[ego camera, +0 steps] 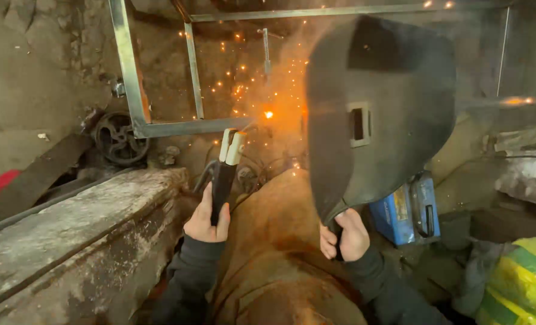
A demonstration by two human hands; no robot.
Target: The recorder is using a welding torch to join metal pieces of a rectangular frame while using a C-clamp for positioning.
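Electrode holder [224,174] in left hand [208,219]; right hand [343,236] grips welding shield [379,114]

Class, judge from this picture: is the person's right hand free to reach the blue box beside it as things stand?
Probably not: the right hand is shut on the handle of the welding shield. The blue box lies close by, unobstructed, but the hand is occupied.

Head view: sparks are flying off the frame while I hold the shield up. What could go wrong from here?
1. Sparks spray from the arc on the metal frame and could land on the bare left hand gripping the electrode holder.
2. The welding shield, held by the right hand, sits to the right of the arc; the glare may go unshielded.
3. Sparks may reach the blue welding machine and cables nearby.
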